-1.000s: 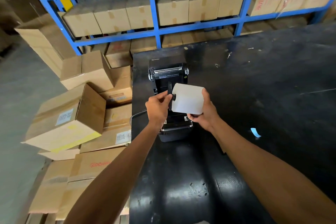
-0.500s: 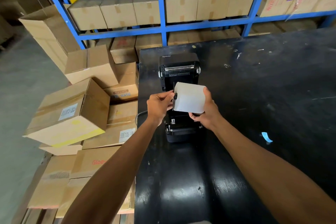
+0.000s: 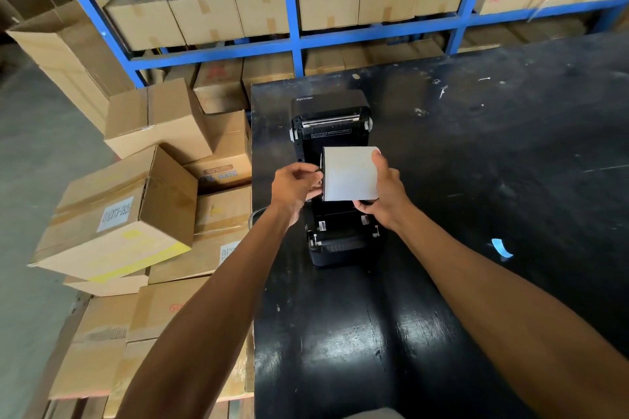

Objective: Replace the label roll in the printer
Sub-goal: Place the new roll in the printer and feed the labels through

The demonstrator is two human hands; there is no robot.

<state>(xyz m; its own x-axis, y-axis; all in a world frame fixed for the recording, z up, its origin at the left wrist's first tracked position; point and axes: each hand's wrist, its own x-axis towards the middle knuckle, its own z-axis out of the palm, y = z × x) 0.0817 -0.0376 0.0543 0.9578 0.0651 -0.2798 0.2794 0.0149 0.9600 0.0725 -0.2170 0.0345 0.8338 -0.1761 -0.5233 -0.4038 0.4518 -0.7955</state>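
A black label printer (image 3: 332, 112) stands open on the black table (image 3: 476, 180), its lid tipped back and its bay facing up. Just above the bay I hold a white label roll (image 3: 349, 173). My right hand (image 3: 384, 194) grips the roll from its right end and underside. At the roll's left end, my left hand (image 3: 296, 185) pinches a small black holder piece (image 3: 321, 168). The roll hides most of the bay beneath it.
Cardboard boxes (image 3: 119, 214) are stacked on the floor left of the table. Blue shelving (image 3: 296, 41) filled with cartons runs behind. A small blue scrap (image 3: 501, 247) lies on the table to the right of the printer. A cable (image 3: 252, 216) leaves the printer's left side.
The roll has turned more square to the printer and sits slightly lower over the bay. My left hand's fingers have closed in tighter against the roll's left end.
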